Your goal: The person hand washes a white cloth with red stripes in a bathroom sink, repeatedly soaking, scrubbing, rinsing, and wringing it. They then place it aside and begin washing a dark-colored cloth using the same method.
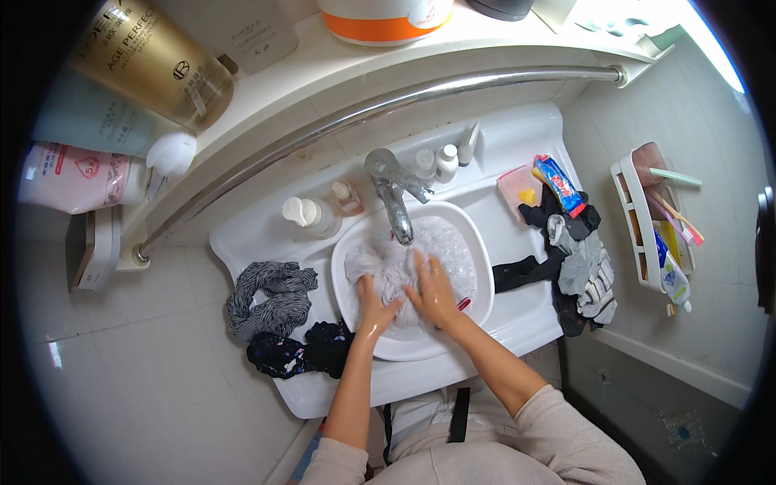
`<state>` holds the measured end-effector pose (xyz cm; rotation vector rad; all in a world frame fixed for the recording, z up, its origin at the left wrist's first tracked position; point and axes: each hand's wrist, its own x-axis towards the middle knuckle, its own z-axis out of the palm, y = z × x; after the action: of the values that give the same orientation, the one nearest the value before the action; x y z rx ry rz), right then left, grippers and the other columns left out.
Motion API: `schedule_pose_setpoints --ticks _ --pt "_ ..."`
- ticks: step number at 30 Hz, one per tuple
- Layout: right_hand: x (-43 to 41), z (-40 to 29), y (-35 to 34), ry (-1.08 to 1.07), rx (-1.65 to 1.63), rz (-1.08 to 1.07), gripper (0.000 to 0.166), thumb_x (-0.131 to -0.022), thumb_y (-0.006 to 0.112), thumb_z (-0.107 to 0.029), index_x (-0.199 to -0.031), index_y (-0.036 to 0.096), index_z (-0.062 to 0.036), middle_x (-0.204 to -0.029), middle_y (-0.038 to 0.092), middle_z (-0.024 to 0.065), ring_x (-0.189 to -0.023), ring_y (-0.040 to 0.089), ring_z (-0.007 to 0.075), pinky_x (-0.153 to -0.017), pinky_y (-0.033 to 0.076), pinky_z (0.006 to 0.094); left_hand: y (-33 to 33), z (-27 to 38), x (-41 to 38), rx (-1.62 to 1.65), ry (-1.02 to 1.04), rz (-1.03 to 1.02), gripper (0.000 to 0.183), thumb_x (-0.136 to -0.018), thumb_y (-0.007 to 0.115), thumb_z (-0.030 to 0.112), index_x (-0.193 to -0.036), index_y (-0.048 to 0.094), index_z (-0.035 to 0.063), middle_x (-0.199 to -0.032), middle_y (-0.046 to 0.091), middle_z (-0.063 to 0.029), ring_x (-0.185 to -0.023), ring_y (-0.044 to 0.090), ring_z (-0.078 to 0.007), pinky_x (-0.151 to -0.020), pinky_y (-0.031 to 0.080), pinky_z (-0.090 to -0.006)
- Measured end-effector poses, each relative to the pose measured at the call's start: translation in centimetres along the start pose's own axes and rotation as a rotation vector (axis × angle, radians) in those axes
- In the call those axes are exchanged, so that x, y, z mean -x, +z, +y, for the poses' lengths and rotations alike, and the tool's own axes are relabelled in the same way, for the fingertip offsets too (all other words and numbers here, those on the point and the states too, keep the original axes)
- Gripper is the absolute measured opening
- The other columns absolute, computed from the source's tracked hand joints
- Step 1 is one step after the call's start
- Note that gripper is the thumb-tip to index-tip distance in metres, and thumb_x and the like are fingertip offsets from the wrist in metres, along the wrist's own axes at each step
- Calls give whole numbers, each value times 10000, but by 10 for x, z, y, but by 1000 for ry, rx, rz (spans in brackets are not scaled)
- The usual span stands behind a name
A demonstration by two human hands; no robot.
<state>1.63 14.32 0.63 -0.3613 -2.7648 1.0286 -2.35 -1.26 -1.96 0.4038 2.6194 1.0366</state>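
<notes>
A white plastic basin (485, 260) stands in the sink with suds and a wet white cloth (391, 267) in it. My left hand (377, 308) lies on the near left part of the cloth, fingers spread. On its right side, my right hand (434, 291) presses down with the fingers stretched toward the faucet. Whether either hand grips any fabric cannot be told. Part of a red object (464, 304) shows beside my right wrist. The metal faucet (397, 215) reaches over the basin's far rim.
Striped fabric (273, 297) and dark patterned fabric (279, 354) lie left on the white sink (424, 379). Socks (582, 260), a pink cloth (515, 188) and a blue packet (559, 185) lie right. A pump bottle (309, 216) stands behind. A metal rail (388, 103) crosses above.
</notes>
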Motion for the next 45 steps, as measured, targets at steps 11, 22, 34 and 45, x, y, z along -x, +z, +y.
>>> schedule_pose_setpoints --ticks 11,22,34,45 --pt "-19 27 -38 249 5 21 478 -769 630 -149 -1210 479 -45 -1166 466 190 -1115 428 406 -909 389 428 -4 -1 6 -115 -184 51 445 -751 595 95 -1157 428 25 -1130 477 -218 -1060 464 -390 -874 401 -430" --pt "-3 26 -17 614 -845 -224 479 -779 671 -244 -1152 518 15 -955 609 126 -892 574 186 -791 457 314 -65 82 28 -469 152 -110 712 -668 741 298 -1239 431 7 -1208 460 -187 -1129 438 -346 -937 381 -414" --pt "-28 -57 -145 526 -962 -369 305 -822 652 -334 -893 523 -66 -636 511 -5 -476 403 48 -406 304 203 -48 131 36 276 188 -141 938 -603 787 282 -1355 292 14 -1327 357 -171 -1218 381 -304 -1013 336 -369" --pt "-49 -91 -190 371 -994 -524 295 -822 655 -330 -898 532 -73 -556 397 -57 -444 314 28 -393 236 203 -72 125 34 308 144 200 230 -807 592 86 -1025 576 14 -921 583 -133 -901 584 -248 -761 454 -321"
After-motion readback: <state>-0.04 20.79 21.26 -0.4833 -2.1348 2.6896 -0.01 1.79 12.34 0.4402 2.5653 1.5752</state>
